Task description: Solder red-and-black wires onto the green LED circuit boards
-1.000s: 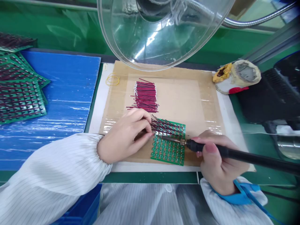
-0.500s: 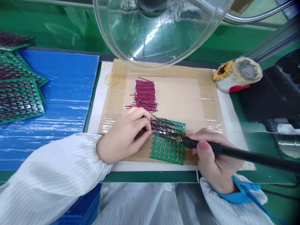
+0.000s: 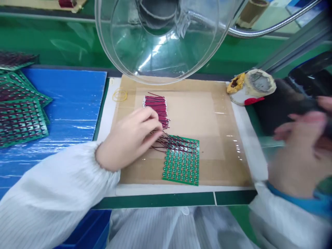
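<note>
**Head view: left hand among red wires, right hand blurred at the bench edge**

Head camera looks down on white striped sleeves at the bottom edge. Just beyond them lies a brown cardboard mat (image 3: 207, 173) on a white sheet. A small green circuit board (image 3: 181, 166) sits flat on the near middle of the mat, and a fan of red wires (image 3: 176, 143) lies across its far edge, the wires pointing left toward the fingers.

The left hand (image 3: 129, 138) rests on the mat just left of the board, fingers curled with the tips pinched at the ends of those wires. Whether it grips one wire or only touches them cannot be told.

The right hand (image 3: 301, 152) is well to the right, off the mat, raised in front of a black unit (image 3: 306, 97). It is smeared by motion; the fingers look partly spread, and whether they hold anything cannot be told.

Farther back on the mat is a bundle of loose red wires (image 3: 155, 103), touching the left hand's fingertips, with a yellow rubber band (image 3: 119, 94) near the far left corner. A blue sheet (image 3: 72, 103) to the left carries a stack of green boards (image 3: 20, 110). At the mat's far right corner sits a stained sponge holder (image 3: 251, 86). A clear plastic hood (image 3: 160, 38) hangs over the far edge.
</note>
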Demonstrator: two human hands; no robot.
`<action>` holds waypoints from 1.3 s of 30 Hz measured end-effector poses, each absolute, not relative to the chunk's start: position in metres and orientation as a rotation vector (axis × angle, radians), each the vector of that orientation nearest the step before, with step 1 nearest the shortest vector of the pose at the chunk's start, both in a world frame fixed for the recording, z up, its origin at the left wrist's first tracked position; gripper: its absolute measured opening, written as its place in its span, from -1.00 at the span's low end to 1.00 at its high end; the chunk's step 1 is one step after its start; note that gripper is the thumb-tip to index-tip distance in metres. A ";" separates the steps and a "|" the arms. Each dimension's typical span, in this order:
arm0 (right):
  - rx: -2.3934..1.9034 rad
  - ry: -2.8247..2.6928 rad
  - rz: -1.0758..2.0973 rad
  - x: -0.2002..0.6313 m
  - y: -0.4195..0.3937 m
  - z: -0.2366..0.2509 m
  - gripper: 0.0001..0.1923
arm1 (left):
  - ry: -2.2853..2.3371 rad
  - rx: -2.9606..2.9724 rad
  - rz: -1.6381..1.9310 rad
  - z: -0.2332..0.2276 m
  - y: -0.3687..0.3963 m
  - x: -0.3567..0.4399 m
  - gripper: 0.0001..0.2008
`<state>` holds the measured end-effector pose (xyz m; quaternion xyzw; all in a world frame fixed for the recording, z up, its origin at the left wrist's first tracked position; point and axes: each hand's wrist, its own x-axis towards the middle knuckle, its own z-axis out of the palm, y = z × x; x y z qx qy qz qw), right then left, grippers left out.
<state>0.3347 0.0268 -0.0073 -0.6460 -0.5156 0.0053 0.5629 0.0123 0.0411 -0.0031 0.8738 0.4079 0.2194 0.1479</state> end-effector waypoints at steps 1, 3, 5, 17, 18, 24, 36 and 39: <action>-1.608 -1.365 -0.181 0.344 0.034 -0.007 -0.59 | 1.204 2.581 0.601 -0.002 0.050 0.012 -0.83; -1.761 -1.642 -0.226 0.355 0.043 -0.006 -0.63 | 1.228 2.677 0.491 -0.003 0.066 0.013 -0.82; -1.755 -1.589 -0.140 0.354 0.042 -0.002 -0.59 | 1.198 2.715 0.406 -0.006 0.076 0.014 -0.82; -1.497 -1.233 0.271 0.285 -0.014 -0.008 -0.64 | 1.127 2.528 0.968 -0.013 0.056 0.010 -0.88; -1.471 -1.243 0.296 0.282 -0.016 -0.010 -0.67 | 1.116 2.488 0.987 -0.011 0.052 0.012 -0.89; -1.277 -1.215 0.387 0.268 -0.019 -0.021 -0.84 | 1.039 2.421 0.941 -0.007 0.031 0.018 -0.91; -1.180 -1.388 0.596 0.264 -0.031 -0.034 -0.86 | 0.818 2.559 0.814 -0.019 0.009 0.013 -0.86; -1.120 -1.456 0.631 0.265 -0.032 -0.034 -0.88 | 0.888 2.469 0.719 -0.020 0.009 0.018 -0.90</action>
